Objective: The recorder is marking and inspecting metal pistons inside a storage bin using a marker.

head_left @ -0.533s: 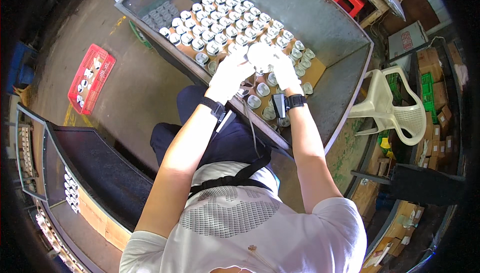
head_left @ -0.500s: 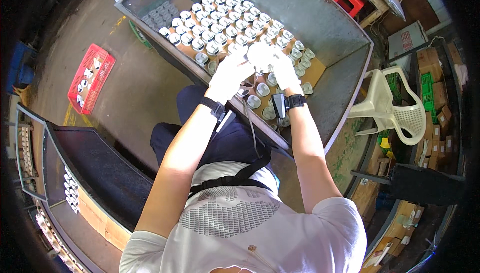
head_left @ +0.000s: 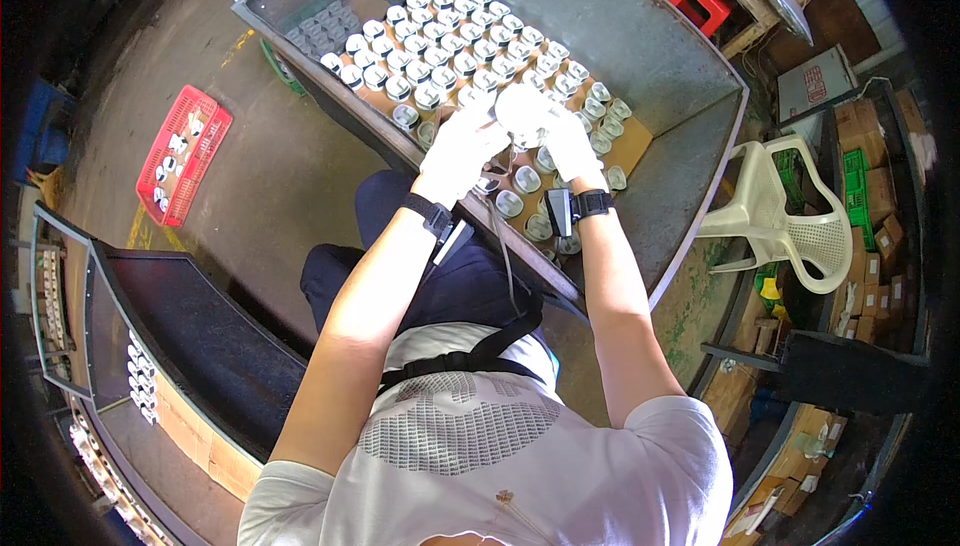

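Observation:
My left hand (head_left: 462,151) and my right hand (head_left: 570,146) are raised together over the near side of a grey metal-walled bench (head_left: 660,36). Strong light washes both out to white. Between them they grip a round metal piece, seemingly a piston (head_left: 520,111), whose detail is lost in the glare. My fingers curl against its two sides. Below and beyond it, many similar metal pistons (head_left: 443,77) stand in rows on brown cardboard (head_left: 630,136). A few, like the piston (head_left: 526,180) under my hands, are close to the front edge.
A thin cable hangs at the bench's front rim (head_left: 530,256). On the floor at left lies a red crate (head_left: 185,161) with several parts inside. A dark bench (head_left: 200,316) stands at lower left. To the right are a white plastic chair (head_left: 765,211) and shelves of cardboard boxes (head_left: 870,266).

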Tool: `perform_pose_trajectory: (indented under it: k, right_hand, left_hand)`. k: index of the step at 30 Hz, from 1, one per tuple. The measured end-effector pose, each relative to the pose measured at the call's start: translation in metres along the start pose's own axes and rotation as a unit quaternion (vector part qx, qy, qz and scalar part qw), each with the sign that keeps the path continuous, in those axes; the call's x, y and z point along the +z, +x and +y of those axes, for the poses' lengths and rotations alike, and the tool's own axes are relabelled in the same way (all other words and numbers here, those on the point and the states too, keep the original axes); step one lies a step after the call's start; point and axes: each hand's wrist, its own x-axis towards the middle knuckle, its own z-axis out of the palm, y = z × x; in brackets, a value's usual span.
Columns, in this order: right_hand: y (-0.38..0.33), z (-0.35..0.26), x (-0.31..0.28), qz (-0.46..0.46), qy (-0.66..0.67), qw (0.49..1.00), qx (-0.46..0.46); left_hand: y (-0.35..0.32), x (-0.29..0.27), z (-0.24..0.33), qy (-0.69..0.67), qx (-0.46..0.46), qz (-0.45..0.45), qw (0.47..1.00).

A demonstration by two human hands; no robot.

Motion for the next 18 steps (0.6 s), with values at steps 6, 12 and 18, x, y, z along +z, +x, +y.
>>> perform_pose_trajectory:
  k: [6,12,18]
  right_hand:
    - [0.0,0.004,0.004,-0.022,-0.026,0.999,-0.01]
    - [0.002,-0.005,-0.004,0.007,-0.16,0.985,-0.068]
    - [0.004,-0.009,-0.031,0.033,-0.152,0.988,-0.007]
  left_hand:
    - [-0.008,0.002,-0.028,0.04,0.08,-0.007,0.996]
    - [-0.01,0.008,-0.018,-0.458,-0.062,0.0,0.887]
    - [-0.008,0.006,-0.017,-0.433,-0.054,-0.014,0.9]
